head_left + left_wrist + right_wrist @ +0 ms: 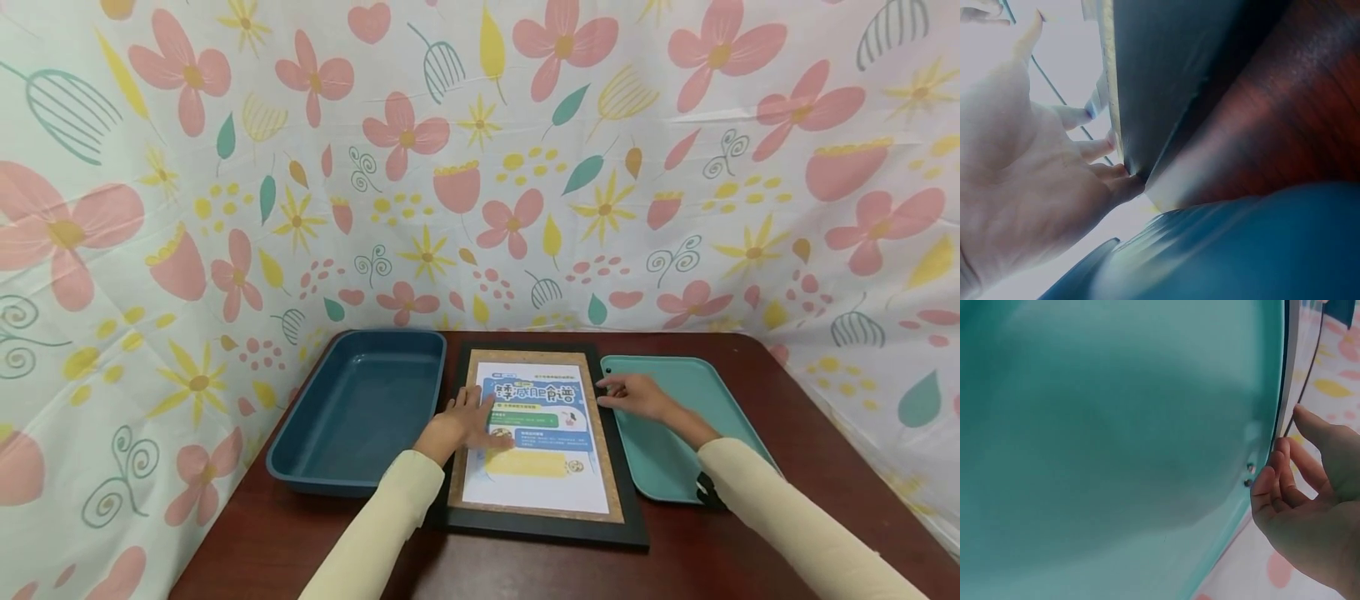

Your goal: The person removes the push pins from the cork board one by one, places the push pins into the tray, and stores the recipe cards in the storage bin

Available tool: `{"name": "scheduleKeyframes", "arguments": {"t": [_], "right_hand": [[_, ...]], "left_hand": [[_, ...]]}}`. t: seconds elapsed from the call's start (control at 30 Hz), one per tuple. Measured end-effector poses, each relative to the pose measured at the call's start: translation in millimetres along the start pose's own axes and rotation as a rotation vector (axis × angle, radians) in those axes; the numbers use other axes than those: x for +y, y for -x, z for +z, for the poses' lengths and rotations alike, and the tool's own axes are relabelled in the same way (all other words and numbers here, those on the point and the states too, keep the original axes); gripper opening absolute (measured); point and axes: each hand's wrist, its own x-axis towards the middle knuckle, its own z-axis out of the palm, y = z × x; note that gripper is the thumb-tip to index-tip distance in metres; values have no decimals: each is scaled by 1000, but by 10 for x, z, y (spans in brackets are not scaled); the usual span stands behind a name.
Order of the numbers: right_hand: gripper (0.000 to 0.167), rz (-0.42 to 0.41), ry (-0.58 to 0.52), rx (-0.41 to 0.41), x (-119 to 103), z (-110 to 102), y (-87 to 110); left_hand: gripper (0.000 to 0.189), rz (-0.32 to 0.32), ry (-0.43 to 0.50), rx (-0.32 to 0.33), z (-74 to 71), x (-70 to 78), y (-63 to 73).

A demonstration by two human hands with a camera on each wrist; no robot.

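A black picture frame (555,533) lies flat, holding a printed sheet (540,492) with blue, green and yellow blocks on a brown backing (613,500). My left hand (463,423) rests with spread fingers on the sheet's left part. In the left wrist view its little finger (1124,187) lies against the frame's black side. My right hand (636,395) is at the frame's upper right edge, its fingers (1265,487) loosely bent. No held thing is visible there. Beside those fingers, two small dark specks (1250,467) show at the edge of the teal tray (1116,425).
To the left stands a deep dark-blue tray (360,425), close beside the frame. The shallow teal tray (675,458) lies right of it. A black object (707,490) is partly hidden by the right sleeve. Flowered cloth (480,267) hangs behind the dark-red table (525,575).
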Motion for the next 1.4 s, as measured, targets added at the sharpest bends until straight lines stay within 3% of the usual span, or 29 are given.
{"name": "scheduleKeyframes", "arguments": {"t": [0.1,0.3,0.63,0.83,1.1,1.4], "right_hand": [[40,-28,-8,-12,-64,60,4],[40,-157,-23,-6,-159,163,4],[44,-97,-28,-43,-226,219,5],[43,-105,-44,-30,-229,210,47],[44,-102,-56,-11,-226,200,84],[44,-112,-69,1,-185,194,84]], "left_hand": [[104,-2,4,8,12,-13,-2],[104,-9,6,16,26,-38,11],[96,-25,52,56,66,-65,50],[86,-21,96,130,130,-49,132],[86,-53,231,231,234,19,233],[80,-63,458,332,354,-11,297]]}}
